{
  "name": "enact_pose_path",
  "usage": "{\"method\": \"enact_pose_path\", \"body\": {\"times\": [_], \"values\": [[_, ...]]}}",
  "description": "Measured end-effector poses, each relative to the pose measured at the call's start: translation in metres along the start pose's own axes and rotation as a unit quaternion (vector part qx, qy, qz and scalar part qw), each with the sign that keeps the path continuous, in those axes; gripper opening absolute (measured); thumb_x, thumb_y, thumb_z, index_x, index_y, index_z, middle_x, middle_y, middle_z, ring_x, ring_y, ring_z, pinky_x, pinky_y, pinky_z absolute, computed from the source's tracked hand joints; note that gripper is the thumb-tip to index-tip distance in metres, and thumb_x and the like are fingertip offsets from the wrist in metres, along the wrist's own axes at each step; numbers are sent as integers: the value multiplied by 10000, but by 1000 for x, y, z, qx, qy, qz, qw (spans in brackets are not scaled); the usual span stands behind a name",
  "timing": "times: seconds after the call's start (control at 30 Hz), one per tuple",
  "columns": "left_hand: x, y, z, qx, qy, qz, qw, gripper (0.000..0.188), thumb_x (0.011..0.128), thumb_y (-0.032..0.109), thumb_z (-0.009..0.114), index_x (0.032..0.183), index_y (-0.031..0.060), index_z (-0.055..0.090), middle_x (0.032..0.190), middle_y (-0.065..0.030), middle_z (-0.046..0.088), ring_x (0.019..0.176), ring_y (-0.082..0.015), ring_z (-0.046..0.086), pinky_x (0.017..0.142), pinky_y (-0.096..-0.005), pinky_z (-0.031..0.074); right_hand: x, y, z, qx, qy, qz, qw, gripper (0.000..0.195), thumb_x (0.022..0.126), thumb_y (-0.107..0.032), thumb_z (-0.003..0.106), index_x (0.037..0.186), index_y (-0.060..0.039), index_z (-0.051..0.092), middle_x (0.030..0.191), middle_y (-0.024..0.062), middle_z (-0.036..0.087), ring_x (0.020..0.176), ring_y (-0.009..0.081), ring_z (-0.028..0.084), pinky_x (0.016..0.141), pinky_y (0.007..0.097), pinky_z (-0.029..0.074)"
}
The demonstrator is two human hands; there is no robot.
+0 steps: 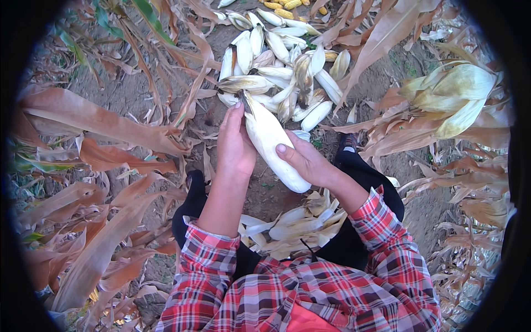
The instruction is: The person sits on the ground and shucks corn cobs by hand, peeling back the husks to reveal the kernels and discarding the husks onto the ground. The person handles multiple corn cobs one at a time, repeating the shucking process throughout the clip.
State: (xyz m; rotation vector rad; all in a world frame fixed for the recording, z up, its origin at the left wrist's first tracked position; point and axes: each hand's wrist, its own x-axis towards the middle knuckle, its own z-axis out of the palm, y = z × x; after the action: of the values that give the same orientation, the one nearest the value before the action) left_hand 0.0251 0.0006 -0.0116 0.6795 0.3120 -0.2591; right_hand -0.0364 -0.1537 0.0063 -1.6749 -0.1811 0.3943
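A corn ear in its pale husk [271, 143] lies slanted between my hands, its dark silk tip pointing up and away to the left. My left hand [236, 141] grips the tip end, with the thumb near the silk. Lower down, my right hand [309, 159] wraps the ear's thick part, thumb on top. The husk looks whole, and no kernels show on this ear. Just beyond my hands, a pile of husked-over corn ears [259, 85] rests on the soil. Loose stripped husks [294, 228] lie on the ground between my legs.
Several bare yellow cobs [286, 6] lie past the pile. Dry corn leaves [103, 120] crowd the left side. To the right, another ear in its husk [456, 93] hangs among dry leaves. My bent legs [369, 178] flank a patch of bare soil [265, 195].
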Motion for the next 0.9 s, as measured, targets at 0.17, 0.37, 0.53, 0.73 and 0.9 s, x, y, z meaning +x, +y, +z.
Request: {"method": "enact_pose_path", "body": {"times": [0.17,0.37,0.53,0.73,0.9], "values": [[-5,0,4,10,-8,20,1000,199,960,209,549,1080,50,549,1105,-79,604,1036,-187,579,896,-369,475,-1,-7,-2,13,4,18,1000,505,1006,-370,433,1330,17,415,1017,109,608,856,123,553,747,265,462],[0,-5,-5,-30,23,30,999,108,933,141,590,985,64,534,977,-62,631,911,-171,610,840,-340,502,-2,8,-3,-13,41,37,998,438,1018,-334,416,1241,28,520,877,87,631,749,117,556,687,276,470],[2,-8,-4,0,56,55,997,227,981,265,509,1094,69,519,1122,-89,588,1065,-199,562,934,-403,457,-4,8,1,-64,149,-14,987,407,1019,-309,426,1175,36,577,843,86,641,719,103,546,667,277,468],[-21,-32,16,71,-21,-130,989,652,939,537,484,1381,70,371,1352,-102,485,1224,-245,489,996,-446,408,3,-1,-5,57,238,-61,968,401,1014,-288,455,1197,51,568,912,57,653,825,75,542,734,241,461],[-7,-37,9,18,36,-99,994,659,964,535,417,1398,47,329,1380,-137,450,1251,-263,474,979,-472,440,0,-4,-9,128,261,-49,956,389,1010,-283,471,1208,36,573,1006,54,652,902,71,544,807,236,453]]}}
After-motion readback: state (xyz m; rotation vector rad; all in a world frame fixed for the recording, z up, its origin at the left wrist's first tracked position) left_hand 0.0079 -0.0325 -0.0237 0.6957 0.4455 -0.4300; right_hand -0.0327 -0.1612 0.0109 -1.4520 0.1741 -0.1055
